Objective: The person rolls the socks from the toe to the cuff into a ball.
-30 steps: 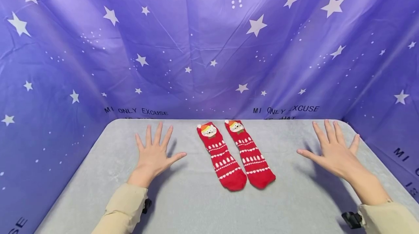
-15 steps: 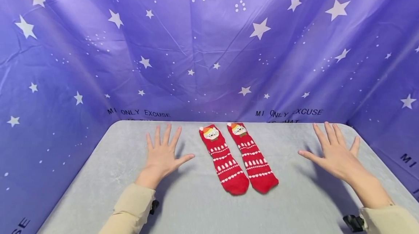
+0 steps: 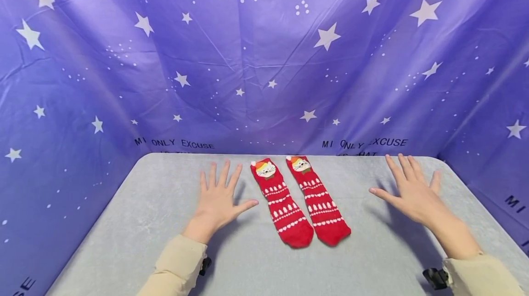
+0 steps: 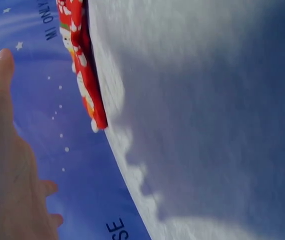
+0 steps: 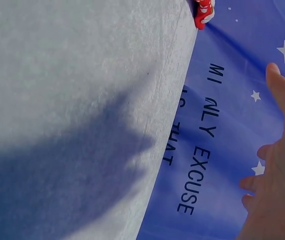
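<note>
Since the earlier frame both hands have shifted inward, the left hand [image 3: 216, 202] toward three o'clock and the right hand [image 3: 417, 197] toward nine, each raised with fingers spread wide and holding nothing. Between them on the gray surface [image 3: 120, 231], one red sock [image 3: 283, 206] and its red mate [image 3: 320, 202] lie flat, toes toward five o'clock. Neither is touched, so handling appears not yet begun and all of it left.

Head view: above table [image 3: 124, 227], near side, facing forward and down, wide enough for left hand [image 3: 216, 203], right hand [image 3: 417, 198], socks [image 3: 290, 215]. Left wrist view: low, close, rolled sideways, looking past hand to backdrop [image 4: 22, 100]. Right wrist view: likewise, mirrored. All share table, backdrop, part of socks.
</note>
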The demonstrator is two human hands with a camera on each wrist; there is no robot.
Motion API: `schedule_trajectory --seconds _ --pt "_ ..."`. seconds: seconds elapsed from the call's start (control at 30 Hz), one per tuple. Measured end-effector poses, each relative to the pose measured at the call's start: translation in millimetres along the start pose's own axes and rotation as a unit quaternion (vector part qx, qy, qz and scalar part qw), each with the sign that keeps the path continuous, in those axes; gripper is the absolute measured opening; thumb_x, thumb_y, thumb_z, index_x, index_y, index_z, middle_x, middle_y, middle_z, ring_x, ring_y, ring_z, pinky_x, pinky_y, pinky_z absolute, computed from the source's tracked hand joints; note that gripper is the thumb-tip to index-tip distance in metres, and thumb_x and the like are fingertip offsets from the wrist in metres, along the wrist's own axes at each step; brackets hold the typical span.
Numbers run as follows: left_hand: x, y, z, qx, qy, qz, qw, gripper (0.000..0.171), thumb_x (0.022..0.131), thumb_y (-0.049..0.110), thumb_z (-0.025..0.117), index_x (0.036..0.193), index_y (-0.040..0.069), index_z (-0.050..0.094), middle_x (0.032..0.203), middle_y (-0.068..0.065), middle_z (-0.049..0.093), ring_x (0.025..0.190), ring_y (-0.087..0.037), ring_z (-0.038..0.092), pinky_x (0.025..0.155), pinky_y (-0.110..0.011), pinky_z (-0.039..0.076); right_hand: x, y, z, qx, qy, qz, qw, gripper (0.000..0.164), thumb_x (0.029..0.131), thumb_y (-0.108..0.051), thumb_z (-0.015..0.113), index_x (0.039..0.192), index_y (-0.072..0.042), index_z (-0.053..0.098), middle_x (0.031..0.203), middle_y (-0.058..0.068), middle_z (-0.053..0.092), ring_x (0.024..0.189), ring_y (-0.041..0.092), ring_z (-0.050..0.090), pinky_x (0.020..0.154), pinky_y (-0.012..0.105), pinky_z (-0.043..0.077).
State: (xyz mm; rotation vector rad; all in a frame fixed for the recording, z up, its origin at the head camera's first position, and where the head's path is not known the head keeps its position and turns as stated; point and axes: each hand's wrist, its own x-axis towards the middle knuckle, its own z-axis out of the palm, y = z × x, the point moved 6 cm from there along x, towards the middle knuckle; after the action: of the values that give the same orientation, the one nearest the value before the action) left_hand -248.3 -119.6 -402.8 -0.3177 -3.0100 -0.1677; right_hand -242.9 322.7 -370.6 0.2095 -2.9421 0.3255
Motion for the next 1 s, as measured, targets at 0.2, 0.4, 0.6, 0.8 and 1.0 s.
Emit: schedule_trajectory --seconds 0.2,0.4,0.6,0.8,1.0 --pt "-1.1 17.9 3.9 -0.004 0.006 0.015 0.9999 0.106 0.079 0.085 0.045 0.161 0.027 0.009 0.168 -0.012 0.014 0.154 -0.044 0.005 0.121 -0.067 0.007 4 -6 2 0.012 0.003 -0.011 1.0 0.098 0.09 -0.063 0.057 0.161 -0.016 0.008 0.162 0.03 0.016 0.153 0.045 0.003 0.104 0.084 -0.009" --pt "-3.2 36.3 4.1 -0.02 0.01 0.029 0.9993 0.105 0.08 0.084 0.047 0.161 0.025 0.014 0.167 -0.01 0.018 0.153 -0.044 0.011 0.121 -0.066 0.011 11 -17 3 0.02 0.006 -0.028 0.999 0.097 0.09 -0.061 0.059 0.16 -0.013 0.013 0.159 0.032 0.022 0.149 0.049 0.014 0.105 0.084 -0.004" --pt "-4.0 55.2 7.6 -0.053 0.009 0.053 0.9971 0.102 0.082 0.08 0.051 0.16 0.022 0.019 0.166 -0.011 0.021 0.153 -0.041 0.015 0.122 -0.063 0.015 21 -32 7 0.04 0.001 -0.047 0.998 0.093 0.09 -0.057 0.063 0.158 -0.009 0.021 0.157 0.031 0.026 0.145 0.053 0.022 0.106 0.083 0.004" --pt "-8.2 76.3 6.7 -0.092 0.014 0.078 0.9926 0.096 0.084 0.07 0.06 0.157 0.017 0.028 0.16 -0.012 0.035 0.149 -0.036 0.031 0.121 -0.055 0.028 36 -55 17 0.056 -0.015 -0.076 0.995 0.086 0.091 -0.051 0.065 0.154 -0.003 0.031 0.154 0.031 0.032 0.141 0.054 0.028 0.111 0.076 0.017" --pt "-10.1 108.5 9.2 -0.157 -0.012 0.087 0.9836 0.091 0.084 0.063 0.066 0.154 0.014 0.035 0.156 -0.009 0.043 0.143 -0.029 0.041 0.113 -0.048 0.043 50 -67 21 0.068 -0.023 -0.095 0.993 0.081 0.092 -0.044 0.067 0.152 0.0 0.035 0.152 0.031 0.038 0.138 0.053 0.036 0.113 0.068 0.028"
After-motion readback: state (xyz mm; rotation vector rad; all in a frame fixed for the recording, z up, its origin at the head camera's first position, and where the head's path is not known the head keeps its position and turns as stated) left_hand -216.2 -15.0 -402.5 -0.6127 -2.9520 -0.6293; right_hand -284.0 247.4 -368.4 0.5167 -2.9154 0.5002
